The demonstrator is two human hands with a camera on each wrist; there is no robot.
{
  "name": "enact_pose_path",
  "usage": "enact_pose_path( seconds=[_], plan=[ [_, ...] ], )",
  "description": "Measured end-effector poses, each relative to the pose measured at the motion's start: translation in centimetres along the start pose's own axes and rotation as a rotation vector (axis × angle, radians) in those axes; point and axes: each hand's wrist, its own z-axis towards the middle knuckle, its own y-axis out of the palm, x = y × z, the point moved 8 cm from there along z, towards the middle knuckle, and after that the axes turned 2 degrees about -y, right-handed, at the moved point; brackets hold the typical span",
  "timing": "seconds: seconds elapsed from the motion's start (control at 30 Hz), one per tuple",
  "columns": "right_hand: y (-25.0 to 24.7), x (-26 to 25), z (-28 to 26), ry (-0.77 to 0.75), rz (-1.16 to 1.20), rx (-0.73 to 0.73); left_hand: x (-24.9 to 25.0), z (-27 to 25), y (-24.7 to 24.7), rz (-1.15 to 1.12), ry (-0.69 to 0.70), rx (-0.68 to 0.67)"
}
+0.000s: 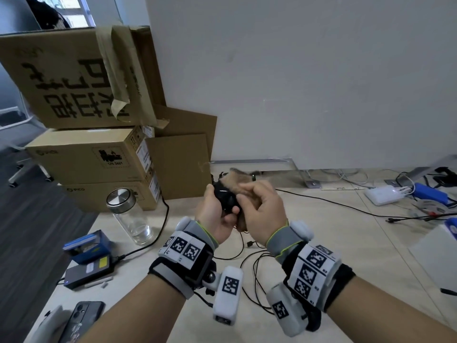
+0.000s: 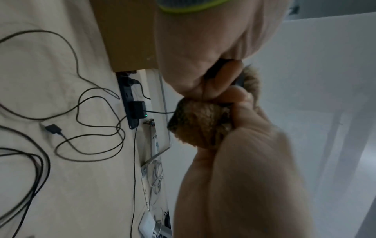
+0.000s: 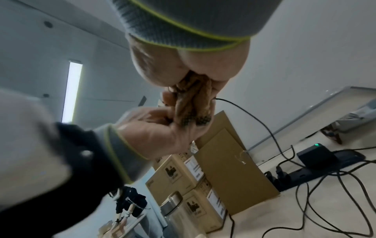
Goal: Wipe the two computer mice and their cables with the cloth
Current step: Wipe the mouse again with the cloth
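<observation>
In the head view my left hand (image 1: pixel 217 209) grips a black computer mouse (image 1: pixel 226 199), lifted above the beige table (image 1: pixel 333 243). My right hand (image 1: pixel 257 201) holds a bunched brown fuzzy cloth (image 1: pixel 235 180) pressed against the mouse's right side. Seen from the left wrist, the cloth (image 2: pixel 199 124) fills the right palm and only a dark sliver of the mouse (image 2: pixel 217 67) shows. From the right wrist, the cloth (image 3: pixel 193 103) is squeezed between both hands and a thin black cable (image 3: pixel 254 116) trails away. Loose black cables (image 1: pixel 257 268) and a USB plug (image 1: pixel 250 243) lie below. No second mouse shows.
Stacked cardboard boxes (image 1: pixel 86 157) stand at the back left, with a glass jar (image 1: pixel 128 214) in front. A blue box (image 1: pixel 86 246), a dark power bank (image 1: pixel 89 271) and a phone (image 1: pixel 84 318) lie near the left edge. A white charger (image 1: pixel 383 194) and a power strip (image 2: pixel 130 103) sit by the partition.
</observation>
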Motion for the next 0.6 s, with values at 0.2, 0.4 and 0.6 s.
enact_pose_path(
  seconds=[0.2,0.4,0.6],
  plan=[
    [1.5,-1.8,-1.3,-0.168,-0.043,-0.303,-0.2,-0.2,-1.0,0.071,-0.017,-0.097],
    [-3.1,3.9,2.3,0.225,0.047,0.081,0.1,-1.4,0.4,0.139,0.022,-0.124],
    [1.5,-0.3,0.2,0.005,-0.075,-0.263,-0.4,-1.2,1.5,0.091,0.049,-0.182]
  ],
)
